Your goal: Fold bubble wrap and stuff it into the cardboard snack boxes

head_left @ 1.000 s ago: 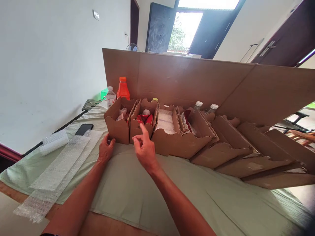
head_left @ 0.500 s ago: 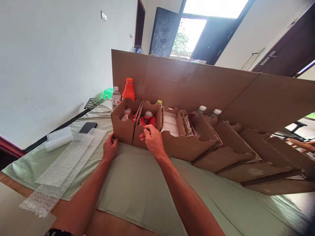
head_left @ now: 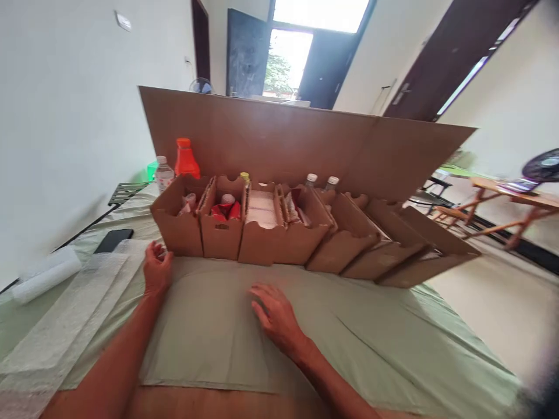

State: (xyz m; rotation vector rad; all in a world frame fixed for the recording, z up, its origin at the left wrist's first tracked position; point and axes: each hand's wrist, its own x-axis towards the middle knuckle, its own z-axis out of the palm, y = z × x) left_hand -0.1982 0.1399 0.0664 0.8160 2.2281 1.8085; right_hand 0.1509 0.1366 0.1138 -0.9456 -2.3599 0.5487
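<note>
My left hand [head_left: 158,269] rests at the lower left corner of the leftmost cardboard box [head_left: 177,230], fingers loosely bent and thumb apart, holding nothing. Whether it touches the box I cannot tell. Over the green cloth in front of the row, my right hand [head_left: 276,317] hangs empty with its fingers apart. Pinkish items [head_left: 187,203] sit inside the leftmost box. The cardboard box beside it [head_left: 222,241] contains a red packet [head_left: 226,210] and a whitish rounded thing. Bubble wrap [head_left: 262,208] fills the third box.
More cardboard boxes [head_left: 345,256] lean rightward along the row. Behind stand a cardboard panel [head_left: 279,139], a red-orange bottle [head_left: 186,160] and a clear bottle [head_left: 163,173]. A phone [head_left: 114,240], bubble wrap strips [head_left: 82,314] and a bubble wrap roll [head_left: 48,278] lie left on the green cloth [head_left: 209,331].
My right hand has come off the second box's front edge and drawn back toward me over the cloth. My left hand stays near the leftmost box. The view has turned right.
</note>
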